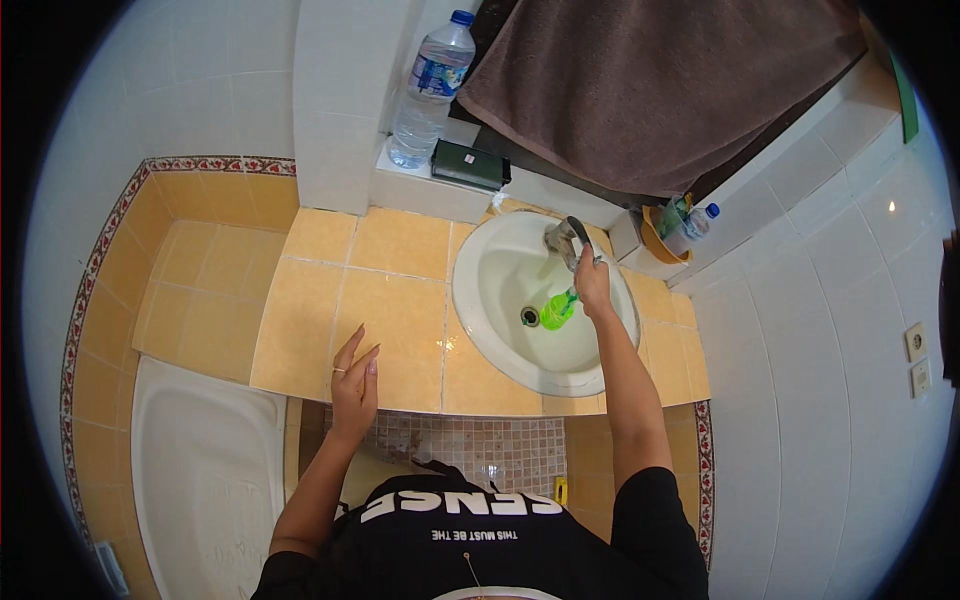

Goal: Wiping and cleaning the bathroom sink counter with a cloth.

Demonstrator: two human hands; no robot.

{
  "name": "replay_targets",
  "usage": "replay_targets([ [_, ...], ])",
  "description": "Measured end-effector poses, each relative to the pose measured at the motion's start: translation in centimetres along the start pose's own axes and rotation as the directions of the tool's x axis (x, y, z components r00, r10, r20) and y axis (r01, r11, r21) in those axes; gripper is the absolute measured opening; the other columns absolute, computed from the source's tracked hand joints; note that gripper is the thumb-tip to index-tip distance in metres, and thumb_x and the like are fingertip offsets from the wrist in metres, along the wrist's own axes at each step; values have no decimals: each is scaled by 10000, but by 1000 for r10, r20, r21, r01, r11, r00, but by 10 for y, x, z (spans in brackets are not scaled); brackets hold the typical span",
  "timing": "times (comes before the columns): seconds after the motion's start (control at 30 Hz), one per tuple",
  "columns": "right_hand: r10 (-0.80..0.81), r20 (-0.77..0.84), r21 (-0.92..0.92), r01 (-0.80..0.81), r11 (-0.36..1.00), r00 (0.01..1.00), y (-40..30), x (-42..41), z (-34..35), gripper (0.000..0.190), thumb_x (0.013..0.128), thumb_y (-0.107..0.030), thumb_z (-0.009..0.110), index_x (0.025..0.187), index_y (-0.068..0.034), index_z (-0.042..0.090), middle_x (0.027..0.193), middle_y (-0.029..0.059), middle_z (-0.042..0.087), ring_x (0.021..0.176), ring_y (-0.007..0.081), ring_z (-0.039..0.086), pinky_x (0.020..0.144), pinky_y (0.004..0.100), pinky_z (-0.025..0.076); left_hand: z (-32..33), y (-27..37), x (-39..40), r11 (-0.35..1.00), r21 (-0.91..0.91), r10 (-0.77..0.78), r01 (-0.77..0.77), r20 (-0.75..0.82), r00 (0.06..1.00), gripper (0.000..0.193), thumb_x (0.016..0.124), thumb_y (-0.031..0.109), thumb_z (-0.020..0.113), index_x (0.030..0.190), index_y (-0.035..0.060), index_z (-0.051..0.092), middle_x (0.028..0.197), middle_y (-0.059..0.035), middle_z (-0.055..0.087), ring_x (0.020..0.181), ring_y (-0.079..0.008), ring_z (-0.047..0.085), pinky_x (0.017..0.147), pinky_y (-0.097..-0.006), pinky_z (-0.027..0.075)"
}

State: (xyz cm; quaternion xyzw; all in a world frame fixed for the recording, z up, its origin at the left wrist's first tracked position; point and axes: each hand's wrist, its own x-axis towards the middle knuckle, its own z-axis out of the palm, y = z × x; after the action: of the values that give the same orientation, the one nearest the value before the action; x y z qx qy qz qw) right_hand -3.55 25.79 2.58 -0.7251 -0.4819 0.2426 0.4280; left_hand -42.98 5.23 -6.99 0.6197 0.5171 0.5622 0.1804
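Note:
My right hand [593,283] grips the upper part of a small spray bottle [557,311] whose lower part is bright green. The bottle hangs tilted over the white oval sink basin [469,315], beside the drain hole [529,316]. Just past my fingers stands the metal faucet [559,236], and my hand partly hides the area around its handle. My left hand [355,386] hovers at the front of the yellow tiled counter [397,315], fingers apart, holding nothing. A ring circles one of its fingers.
On the back ledge stand a large water bottle [435,90] and a dark green box [470,165]. Above hangs a brown towel [660,90]. An orange container [664,238] with a small bottle [697,226] sits behind the sink. A white bathtub [206,480] lies at left.

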Motion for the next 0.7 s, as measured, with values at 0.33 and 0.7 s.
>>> replay_targets([
  [0.33, 40, 317, -111, -5, 994, 947, -30, -33, 27, 497, 1010, -493, 468, 808, -59, 604, 661, 20, 555, 599, 130, 547, 574, 301, 469, -17, -9, -3, 999, 43, 25, -26, 18, 1000, 226, 958, 18, 527, 1114, -57, 673, 1392, -205, 541, 1268, -342, 518, 1054, -405, 411],
  [0.7, -502, 433, 21, 548, 836, 749, -123, -109, 68, 527, 1041, -394, 479, 807, 60, 607, 675, 140, 555, 606, 236, 477, 638, 363, 463, -30, -15, -5, 999, 35, -16, 15, 27, 1000, 232, 968, 16, 517, 1135, -50, 665, 1394, -216, 536, 1263, -340, 517, 1058, -408, 411],
])
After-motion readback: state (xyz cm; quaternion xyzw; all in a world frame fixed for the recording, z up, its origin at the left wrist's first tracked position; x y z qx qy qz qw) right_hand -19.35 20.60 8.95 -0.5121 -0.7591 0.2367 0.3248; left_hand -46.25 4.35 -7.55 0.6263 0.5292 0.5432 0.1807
